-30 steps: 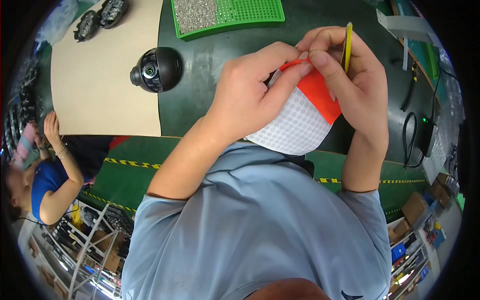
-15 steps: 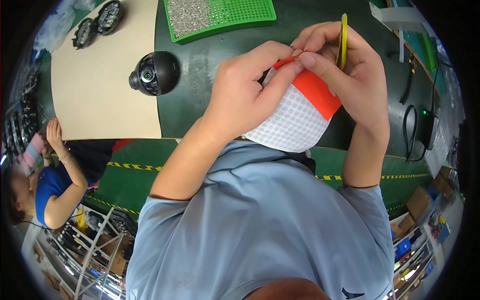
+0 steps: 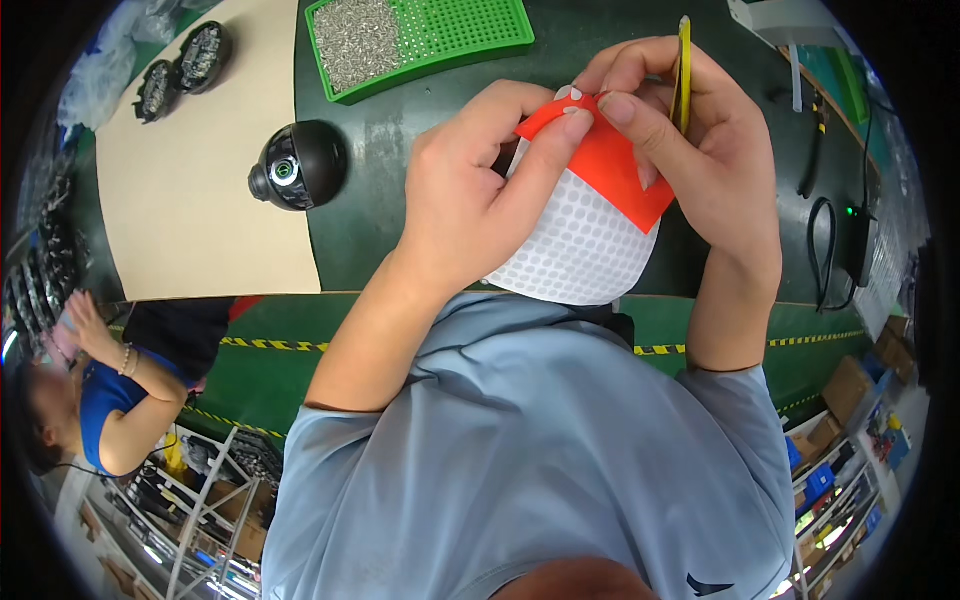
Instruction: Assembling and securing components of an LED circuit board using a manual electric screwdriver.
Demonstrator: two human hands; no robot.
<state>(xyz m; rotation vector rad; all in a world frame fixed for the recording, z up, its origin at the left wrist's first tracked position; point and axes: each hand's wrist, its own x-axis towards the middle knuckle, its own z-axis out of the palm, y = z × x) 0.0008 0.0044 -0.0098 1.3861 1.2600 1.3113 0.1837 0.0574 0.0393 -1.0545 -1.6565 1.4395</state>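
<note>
My left hand [image 3: 470, 185] is closed, its thumb and forefinger pinching the folded upper edge of a sheet of round grey dot stickers [image 3: 575, 245]. The sheet is white below, with a bare red area [image 3: 625, 185] along its upper part, and hangs just in front of my body. Small pale dots [image 3: 570, 94] show at the fold by my left fingertips. My right hand [image 3: 705, 150] is closed, thumb tip at the red edge close to the left thumb. Slim yellow tweezers [image 3: 682, 80] stand upright among its fingers, their lower end hidden.
A black dome-shaped camera [image 3: 300, 165] lies at the edge of a beige sheet [image 3: 210, 200]. Behind stands a green tray [image 3: 450, 45] with many small metal pieces. Two black round parts [image 3: 203, 55] lie far left. A black cable [image 3: 822, 250] is at right; a person in blue [image 3: 135, 400] at left.
My left hand has shifted slightly left, apart from the right thumb, and more of the red fold and pale dots shows. The person at left has moved an arm. The whole view has shifted slightly.
</note>
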